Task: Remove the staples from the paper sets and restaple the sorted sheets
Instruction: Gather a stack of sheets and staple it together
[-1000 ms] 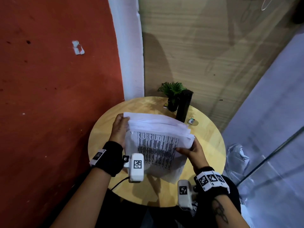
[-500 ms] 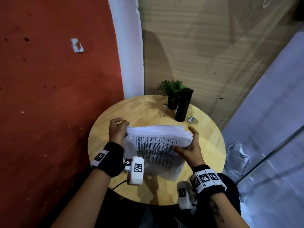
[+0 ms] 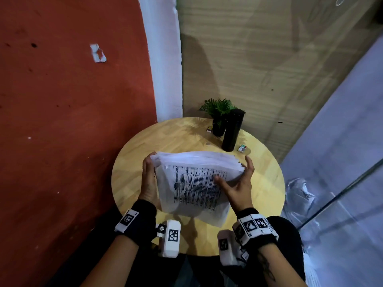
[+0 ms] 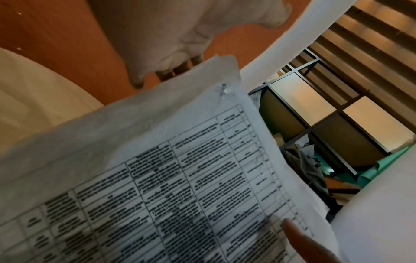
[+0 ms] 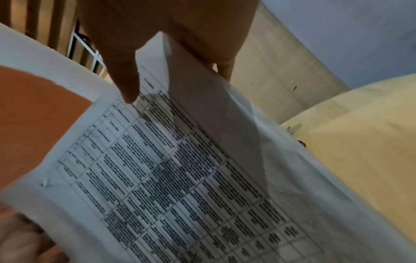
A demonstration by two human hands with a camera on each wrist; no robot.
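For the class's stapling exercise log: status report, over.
Left hand flat against left edge of paper stack. Right hand pinches right edge, thumb on printed sheet. Stack upright over table; black bottle behind, apart.

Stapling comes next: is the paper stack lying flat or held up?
Held up, tilted: left hand braces one side of the paper stack, right hand pinches the other.

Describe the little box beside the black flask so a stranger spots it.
At the round wooden table's far side a black flask stands by a potted plant. The box lies right of the flask's base: white with red and green marks, unlike the yellowish box left of the plant.
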